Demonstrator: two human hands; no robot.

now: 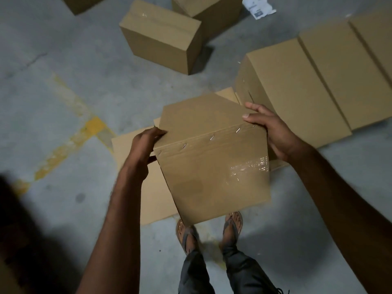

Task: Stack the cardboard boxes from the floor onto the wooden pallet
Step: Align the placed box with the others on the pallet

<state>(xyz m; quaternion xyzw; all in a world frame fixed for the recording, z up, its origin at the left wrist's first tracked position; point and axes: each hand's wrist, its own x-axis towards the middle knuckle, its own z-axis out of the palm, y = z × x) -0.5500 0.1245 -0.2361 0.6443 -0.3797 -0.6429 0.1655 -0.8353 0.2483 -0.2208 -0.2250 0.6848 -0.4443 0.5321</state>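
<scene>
I hold a brown cardboard box (212,162) in the air over my feet, tilted, with a row of staples along one edge and clear tape on its near face. My left hand (144,145) grips its left edge with fingers curled round the corner. At the upper right corner my right hand (273,132) grips the box, thumb on top. A row of cardboard boxes (318,81) stands close together at the right. Another single box (163,39) sits on the floor further away. The wooden pallet is not in view.
A flat sheet of cardboard (131,158) lies on the grey concrete floor under the held box. More boxes (207,7) stand at the top edge. A paper scrap (257,6) lies at the top right. Yellow paint marks (84,132) cross the floor at the left.
</scene>
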